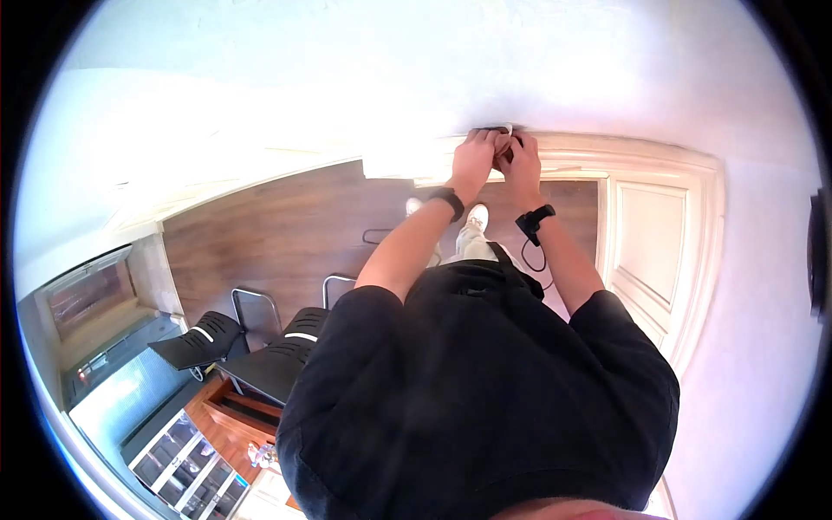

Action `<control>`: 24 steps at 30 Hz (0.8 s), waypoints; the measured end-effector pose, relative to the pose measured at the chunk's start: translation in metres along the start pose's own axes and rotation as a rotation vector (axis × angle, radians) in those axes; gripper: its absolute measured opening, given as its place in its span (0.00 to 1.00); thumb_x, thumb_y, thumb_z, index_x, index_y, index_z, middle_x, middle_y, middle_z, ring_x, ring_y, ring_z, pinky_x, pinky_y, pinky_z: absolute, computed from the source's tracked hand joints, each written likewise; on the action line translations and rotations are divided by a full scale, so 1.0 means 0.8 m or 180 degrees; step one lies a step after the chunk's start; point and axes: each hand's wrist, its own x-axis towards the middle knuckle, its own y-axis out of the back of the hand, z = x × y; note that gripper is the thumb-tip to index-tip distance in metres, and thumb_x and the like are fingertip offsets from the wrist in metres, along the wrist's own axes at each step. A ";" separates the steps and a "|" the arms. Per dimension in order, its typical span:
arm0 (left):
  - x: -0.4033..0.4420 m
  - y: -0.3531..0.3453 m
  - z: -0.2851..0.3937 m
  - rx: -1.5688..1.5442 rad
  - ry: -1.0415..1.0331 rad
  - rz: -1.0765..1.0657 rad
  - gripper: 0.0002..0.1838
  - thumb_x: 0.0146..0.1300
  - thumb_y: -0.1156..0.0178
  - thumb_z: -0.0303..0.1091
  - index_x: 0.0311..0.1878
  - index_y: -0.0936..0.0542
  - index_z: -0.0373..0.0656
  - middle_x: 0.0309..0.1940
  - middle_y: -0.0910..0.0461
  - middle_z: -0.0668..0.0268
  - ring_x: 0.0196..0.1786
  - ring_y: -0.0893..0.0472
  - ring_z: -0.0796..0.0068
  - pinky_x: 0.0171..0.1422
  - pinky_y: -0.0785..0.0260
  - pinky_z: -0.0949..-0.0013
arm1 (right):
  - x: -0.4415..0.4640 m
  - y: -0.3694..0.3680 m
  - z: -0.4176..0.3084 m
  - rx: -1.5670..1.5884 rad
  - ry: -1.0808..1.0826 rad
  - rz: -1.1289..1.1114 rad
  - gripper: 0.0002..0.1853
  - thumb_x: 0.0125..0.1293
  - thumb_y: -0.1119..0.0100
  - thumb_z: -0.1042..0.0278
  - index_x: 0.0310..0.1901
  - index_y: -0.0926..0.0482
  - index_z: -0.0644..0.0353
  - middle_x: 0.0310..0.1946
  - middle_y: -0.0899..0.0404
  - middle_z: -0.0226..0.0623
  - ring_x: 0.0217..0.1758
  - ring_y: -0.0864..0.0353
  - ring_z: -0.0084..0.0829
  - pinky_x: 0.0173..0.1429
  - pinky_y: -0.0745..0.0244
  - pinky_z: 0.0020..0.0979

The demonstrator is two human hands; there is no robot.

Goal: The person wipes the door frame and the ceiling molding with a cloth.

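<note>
My left hand point(474, 162) and my right hand point(523, 165) are close together, raised against the pale wall at the top edge of a cream wooden moulding point(598, 149). The fingers of both are curled and pinched around something small and partly hidden. A dark bit and a small white piece point(510, 129) show between and above the fingertips, too small to name. A black band point(449, 203) is on my left wrist and a black strapped device point(533, 224) on my right, with a dark cord point(537, 260) hanging below it.
A cream panelled door point(648, 238) stands at the right. Black chairs with metal frames point(256, 312) are at the lower left, near a wooden cabinet point(238, 412) and a glass-fronted case point(186, 468). My shoes point(477, 217) are on the brown wood floor point(269, 212).
</note>
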 end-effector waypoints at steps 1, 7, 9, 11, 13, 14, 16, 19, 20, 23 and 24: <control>0.003 -0.003 0.004 0.0029 0.0019 -0.0033 0.11 0.61 0.47 0.29 0.46 0.22 0.48 0.42 0.21 0.59 0.47 0.21 0.55 0.47 0.25 0.58 | 0.000 -0.003 0.005 -0.0058 -0.0103 0.0092 0.17 0.50 0.35 0.80 0.44 0.22 0.60 0.51 0.26 0.40 0.55 0.27 0.45 0.53 0.25 0.40; 0.006 -0.001 -0.014 0.0118 -0.0145 -0.0273 0.12 0.61 0.48 0.28 0.47 0.22 0.46 0.43 0.21 0.59 0.49 0.22 0.55 0.50 0.26 0.57 | 0.004 -0.008 -0.001 -0.0065 -0.0257 0.0114 0.13 0.50 0.34 0.78 0.40 0.20 0.60 0.48 0.24 0.39 0.52 0.25 0.44 0.51 0.24 0.40; 0.001 0.005 -0.022 0.0075 -0.0123 -0.0341 0.12 0.61 0.48 0.28 0.47 0.22 0.47 0.43 0.21 0.59 0.49 0.22 0.55 0.50 0.26 0.57 | 0.005 -0.012 -0.009 -0.0141 -0.0264 0.0040 0.11 0.51 0.35 0.77 0.38 0.20 0.61 0.45 0.23 0.38 0.50 0.24 0.44 0.50 0.24 0.40; -0.002 0.014 -0.030 0.0087 -0.0085 -0.0425 0.12 0.62 0.48 0.28 0.48 0.22 0.47 0.43 0.20 0.59 0.48 0.22 0.55 0.50 0.26 0.57 | 0.009 -0.011 -0.026 -0.0226 -0.0340 -0.0122 0.08 0.53 0.36 0.74 0.36 0.19 0.61 0.42 0.22 0.36 0.48 0.24 0.42 0.47 0.23 0.40; -0.003 0.017 -0.048 0.0111 -0.0147 -0.0450 0.11 0.63 0.48 0.29 0.47 0.22 0.47 0.43 0.20 0.58 0.48 0.22 0.55 0.50 0.27 0.57 | 0.011 -0.025 -0.040 -0.0254 -0.0413 -0.0085 0.08 0.51 0.35 0.73 0.35 0.19 0.61 0.41 0.23 0.37 0.48 0.24 0.43 0.48 0.24 0.40; -0.008 0.020 -0.058 0.0123 -0.0202 -0.0440 0.11 0.63 0.49 0.29 0.47 0.22 0.46 0.43 0.20 0.57 0.48 0.22 0.55 0.50 0.27 0.58 | 0.009 -0.033 -0.048 -0.0267 -0.0448 -0.0085 0.08 0.51 0.34 0.73 0.34 0.19 0.61 0.40 0.23 0.38 0.48 0.24 0.43 0.48 0.24 0.41; -0.019 0.036 -0.077 0.0104 -0.0141 -0.0498 0.11 0.64 0.50 0.30 0.47 0.22 0.46 0.42 0.20 0.57 0.47 0.21 0.55 0.49 0.27 0.58 | 0.006 -0.052 -0.069 -0.0425 -0.0456 -0.0167 0.08 0.51 0.34 0.72 0.33 0.18 0.60 0.40 0.24 0.38 0.47 0.24 0.43 0.48 0.24 0.41; -0.033 0.059 -0.119 -0.0043 -0.0021 -0.0537 0.11 0.66 0.52 0.31 0.47 0.22 0.46 0.42 0.20 0.57 0.46 0.21 0.55 0.48 0.28 0.58 | 0.005 -0.089 -0.097 -0.0389 -0.0227 -0.0135 0.08 0.51 0.33 0.71 0.34 0.18 0.60 0.39 0.24 0.39 0.47 0.25 0.44 0.48 0.25 0.41; -0.041 0.058 -0.134 -0.0154 -0.0097 -0.0454 0.12 0.66 0.52 0.31 0.47 0.21 0.46 0.42 0.20 0.57 0.45 0.21 0.55 0.48 0.28 0.58 | 0.001 -0.098 -0.102 -0.0343 -0.0122 -0.0102 0.08 0.51 0.33 0.71 0.34 0.18 0.60 0.38 0.24 0.39 0.46 0.25 0.44 0.48 0.25 0.41; -0.061 0.078 -0.167 -0.0155 -0.0033 -0.0375 0.12 0.66 0.52 0.31 0.48 0.21 0.48 0.42 0.20 0.58 0.44 0.21 0.55 0.47 0.28 0.59 | -0.001 -0.136 -0.111 -0.0190 0.0015 -0.0268 0.07 0.48 0.34 0.75 0.32 0.18 0.60 0.40 0.25 0.40 0.49 0.28 0.45 0.53 0.28 0.42; -0.066 0.090 -0.172 -0.0094 0.0033 -0.0373 0.12 0.66 0.52 0.31 0.48 0.21 0.48 0.42 0.20 0.59 0.44 0.21 0.56 0.47 0.29 0.59 | 0.001 -0.144 -0.121 -0.0199 0.0060 -0.0260 0.07 0.49 0.34 0.76 0.32 0.18 0.60 0.40 0.26 0.40 0.48 0.28 0.45 0.53 0.28 0.42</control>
